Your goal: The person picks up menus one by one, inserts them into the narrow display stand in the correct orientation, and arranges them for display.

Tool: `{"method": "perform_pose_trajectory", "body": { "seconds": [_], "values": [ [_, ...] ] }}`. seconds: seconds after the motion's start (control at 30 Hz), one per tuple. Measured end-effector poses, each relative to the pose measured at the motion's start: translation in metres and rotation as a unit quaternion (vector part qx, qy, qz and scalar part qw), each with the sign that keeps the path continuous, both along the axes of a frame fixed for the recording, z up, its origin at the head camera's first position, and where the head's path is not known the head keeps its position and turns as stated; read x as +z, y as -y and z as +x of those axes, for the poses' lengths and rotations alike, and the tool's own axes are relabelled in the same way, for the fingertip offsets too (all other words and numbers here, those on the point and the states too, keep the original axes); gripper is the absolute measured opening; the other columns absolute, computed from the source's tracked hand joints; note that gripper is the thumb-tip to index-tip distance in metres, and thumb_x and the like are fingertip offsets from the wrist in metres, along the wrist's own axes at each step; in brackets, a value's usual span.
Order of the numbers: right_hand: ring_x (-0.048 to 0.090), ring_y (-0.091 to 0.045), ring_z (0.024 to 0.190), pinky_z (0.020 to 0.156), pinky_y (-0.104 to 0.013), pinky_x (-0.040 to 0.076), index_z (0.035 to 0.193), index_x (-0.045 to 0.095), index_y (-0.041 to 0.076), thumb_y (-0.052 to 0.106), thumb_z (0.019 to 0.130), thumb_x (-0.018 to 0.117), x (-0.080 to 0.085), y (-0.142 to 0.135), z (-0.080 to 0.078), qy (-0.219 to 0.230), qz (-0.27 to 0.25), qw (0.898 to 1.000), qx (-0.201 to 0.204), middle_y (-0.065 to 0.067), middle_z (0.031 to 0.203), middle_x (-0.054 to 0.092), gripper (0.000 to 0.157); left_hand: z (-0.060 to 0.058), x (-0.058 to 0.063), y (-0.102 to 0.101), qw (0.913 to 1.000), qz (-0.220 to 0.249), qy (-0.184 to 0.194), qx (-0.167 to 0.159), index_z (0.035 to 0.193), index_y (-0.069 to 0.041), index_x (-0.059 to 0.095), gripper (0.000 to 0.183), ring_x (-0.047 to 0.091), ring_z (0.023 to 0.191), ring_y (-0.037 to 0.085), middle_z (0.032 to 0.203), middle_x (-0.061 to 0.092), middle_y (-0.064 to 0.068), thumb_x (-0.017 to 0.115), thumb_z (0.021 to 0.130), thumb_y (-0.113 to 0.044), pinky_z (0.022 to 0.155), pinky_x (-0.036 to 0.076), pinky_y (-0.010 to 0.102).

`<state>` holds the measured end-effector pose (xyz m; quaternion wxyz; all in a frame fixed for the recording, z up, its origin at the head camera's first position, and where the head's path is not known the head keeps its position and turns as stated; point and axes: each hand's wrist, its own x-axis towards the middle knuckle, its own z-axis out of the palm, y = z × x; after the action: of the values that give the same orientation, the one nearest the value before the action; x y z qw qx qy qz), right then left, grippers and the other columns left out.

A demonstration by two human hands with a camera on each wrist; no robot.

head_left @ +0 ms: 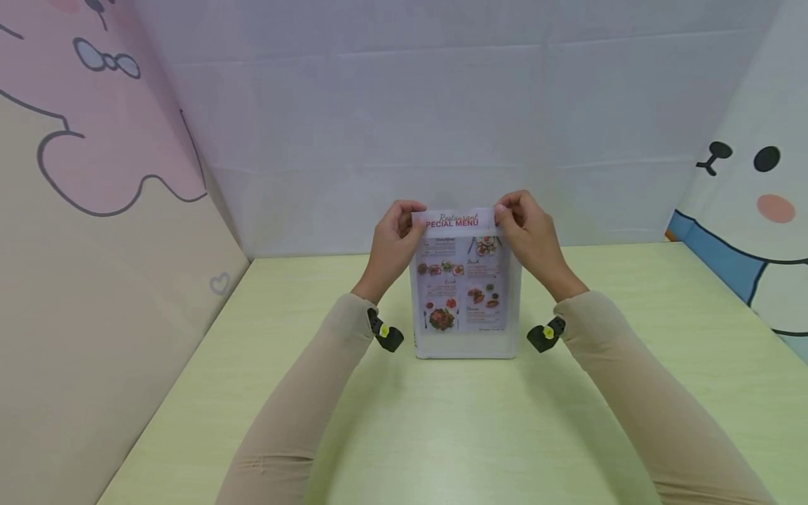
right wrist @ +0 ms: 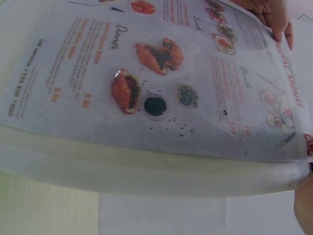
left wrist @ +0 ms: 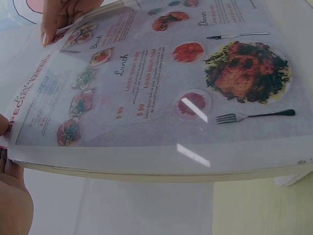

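Note:
A printed restaurant menu sheet (head_left: 463,280) sits mostly inside a clear, white-edged display stand (head_left: 467,346), which is upright on the table. The sheet's top strip, with the red title, sticks out above the stand's upper edge. My left hand (head_left: 394,242) pinches the sheet's top left corner between thumb and fingers. At the top right corner, my right hand (head_left: 533,235) pinches the paper the same way. Both wrist views show the clear front panel over the menu's food pictures, and a band of the stand (right wrist: 146,171) below the sheet's side edge.
The stand is on a pale yellow-green wooden table (head_left: 442,428). Behind it rises a white creased backdrop (head_left: 379,126). Cartoon-printed panels flank the table, a pink and beige one (head_left: 113,154) at left and a white and blue one (head_left: 751,210) at right.

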<state>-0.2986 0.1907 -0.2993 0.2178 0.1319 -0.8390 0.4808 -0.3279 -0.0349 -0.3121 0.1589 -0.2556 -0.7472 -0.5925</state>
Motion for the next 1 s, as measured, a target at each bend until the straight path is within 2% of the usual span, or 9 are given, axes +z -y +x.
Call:
{"method": "perform_pose_trajectory", "body": {
  "seconds": [0.23,0.47,0.7,0.77,0.9,1.0],
  "values": [
    [0.049,-0.019,0.085,0.074,-0.024,0.037,0.115,0.051,0.001,0.032,0.102,0.043,-0.001,0.000,-0.002,-0.009,0.003,1.000,0.004,-0.015,0.102,0.063,0.033,-0.001,-0.001,0.001,0.9999,0.007,-0.008,0.002,0.117,-0.003,0.055,0.020,0.061,0.085,0.014,0.106,0.067,0.014,0.052,0.099,-0.013,0.075,0.049,0.024],
    [0.054,-0.007,0.083,0.073,-0.015,0.041,0.114,0.058,0.002,0.024,0.100,0.051,-0.002,-0.003,-0.003,-0.033,-0.003,0.999,0.020,-0.015,0.110,0.066,0.027,0.001,-0.002,0.001,0.9997,0.019,-0.016,-0.006,0.119,0.002,0.053,0.024,0.060,0.084,0.014,0.105,0.066,0.017,0.052,0.099,-0.012,0.075,0.048,0.023],
    [0.055,-0.003,0.083,0.074,-0.013,0.042,0.114,0.060,0.002,0.020,0.100,0.052,-0.002,-0.009,-0.004,-0.041,-0.001,0.998,0.037,-0.015,0.112,0.067,0.024,0.004,0.000,-0.002,0.9993,0.022,-0.029,0.003,0.116,0.001,0.056,0.020,0.061,0.086,0.018,0.106,0.066,0.019,0.054,0.098,-0.008,0.075,0.048,0.022],
    [0.056,0.000,0.085,0.074,-0.012,0.043,0.113,0.061,0.002,0.019,0.099,0.052,-0.002,-0.011,-0.003,-0.043,0.001,0.998,0.037,-0.014,0.112,0.067,0.023,0.007,0.003,-0.003,0.9991,0.016,-0.036,0.012,0.114,0.002,0.057,0.019,0.061,0.087,0.022,0.106,0.066,0.021,0.054,0.097,-0.005,0.075,0.047,0.022],
    [0.056,0.006,0.089,0.077,-0.011,0.044,0.114,0.063,0.002,0.018,0.099,0.054,-0.003,-0.015,-0.001,-0.049,0.006,0.998,0.042,-0.014,0.112,0.066,0.023,0.021,0.012,-0.005,0.9985,0.001,-0.045,0.031,0.109,0.006,0.059,0.017,0.061,0.093,0.030,0.106,0.065,0.024,0.055,0.095,-0.001,0.080,0.047,0.024],
    [0.055,0.009,0.091,0.078,-0.011,0.045,0.114,0.063,0.001,0.015,0.098,0.056,-0.005,-0.016,0.001,-0.055,0.007,0.997,0.052,-0.015,0.113,0.066,0.023,0.030,0.017,-0.006,0.9986,-0.004,-0.041,0.034,0.107,0.008,0.059,0.016,0.061,0.097,0.031,0.107,0.065,0.025,0.056,0.094,0.000,0.084,0.047,0.027]
  ]
}}
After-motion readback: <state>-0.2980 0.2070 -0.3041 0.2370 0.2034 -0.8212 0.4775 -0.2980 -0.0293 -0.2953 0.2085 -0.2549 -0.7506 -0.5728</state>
